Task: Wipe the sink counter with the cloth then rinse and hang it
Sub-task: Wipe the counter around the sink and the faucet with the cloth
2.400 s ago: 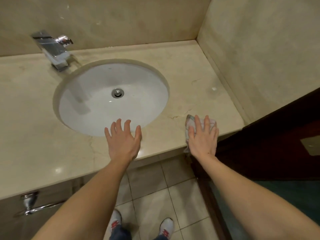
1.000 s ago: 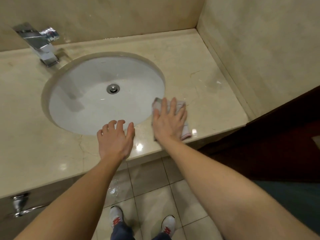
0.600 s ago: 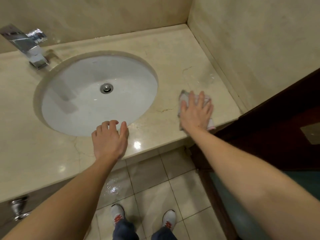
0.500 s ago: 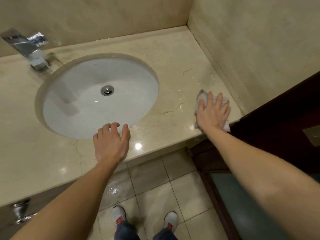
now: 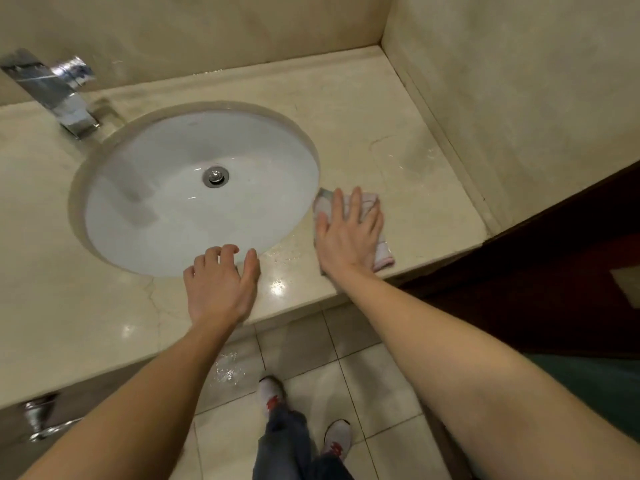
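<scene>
Head view: right hand [image 5: 348, 233] flat, fingers straight, pressing cloth [image 5: 379, 249] onto tabletop [image 5: 398, 109] just right of sink [image 5: 138, 216]; left hand [image 5: 220, 287] relaxed, empty, resting at sink's front rim.

Warm, rather dim overhead light is spread across the marble counter [image 5: 363, 109], and small glare spots are thrown near its front edge. The chrome tap [image 5: 59, 95] is smeared by motion blur, and its soft shadow is cast into the white basin [image 5: 242, 140]. Straight lines are bent toward the frame edges.
</scene>
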